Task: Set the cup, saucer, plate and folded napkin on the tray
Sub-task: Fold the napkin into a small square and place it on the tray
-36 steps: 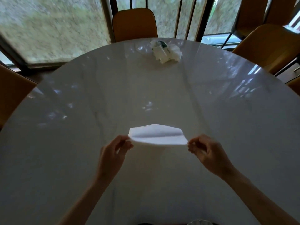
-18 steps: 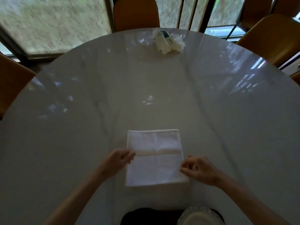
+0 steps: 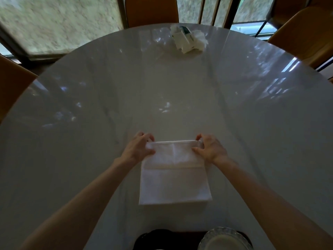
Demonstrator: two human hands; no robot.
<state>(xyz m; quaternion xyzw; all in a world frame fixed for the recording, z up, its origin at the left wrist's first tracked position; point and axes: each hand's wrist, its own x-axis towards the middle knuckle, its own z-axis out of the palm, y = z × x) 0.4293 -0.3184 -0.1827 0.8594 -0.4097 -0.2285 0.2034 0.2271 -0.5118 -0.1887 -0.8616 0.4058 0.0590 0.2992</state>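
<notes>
A white cloth napkin (image 3: 173,179) lies flat on the round marble table (image 3: 90,114), straight in front of me, with a crease across its middle. My left hand (image 3: 138,148) pinches its far left corner and my right hand (image 3: 210,148) pinches its far right corner. At the bottom edge a dark tray (image 3: 153,239) shows below the table rim, with a glass plate (image 3: 223,239) on its right part. No cup or saucer is in view.
A heap of white tissues and a green-and-white packet (image 3: 187,39) sits at the far side of the table. Orange chairs (image 3: 151,11) stand around the table, with windows behind them.
The napkin, held up by its corners a second ago, now lies spread on the table. Both hands have moved from its near half to its far corners and taken hold of them.
</notes>
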